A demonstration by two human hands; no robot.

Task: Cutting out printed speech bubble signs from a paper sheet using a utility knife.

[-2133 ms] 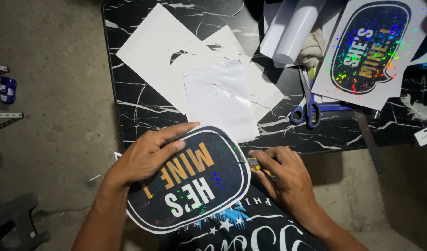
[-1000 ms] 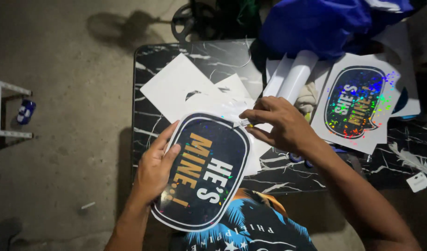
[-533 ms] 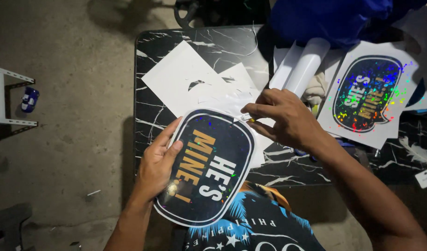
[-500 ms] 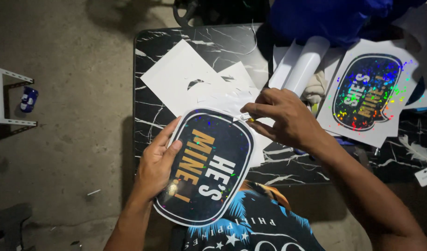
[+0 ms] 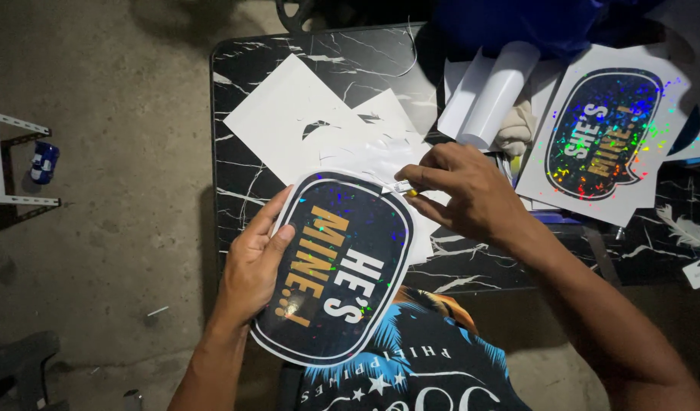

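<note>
My left hand (image 5: 252, 265) grips the left edge of a dark, rounded sign card (image 5: 338, 266) with a white border, glittery holographic specks and white and gold lettering. The card is held tilted over the table's near edge and my lap. My right hand (image 5: 460, 190) is at the card's upper right corner, fingers pinched on a small yellow-handled cutter (image 5: 405, 187) whose tip touches the card's edge.
A black marble-patterned table (image 5: 247, 190) carries white paper sheets (image 5: 289, 122), a white roll (image 5: 498, 95), and a second dark holographic sign on white backing (image 5: 597, 137) at the right. A white rack (image 5: 7, 164) stands on the concrete floor at the left.
The card was turned from lying across my lap to a tilted, more upright position. My right hand rose from its lower right edge to its upper right corner.
</note>
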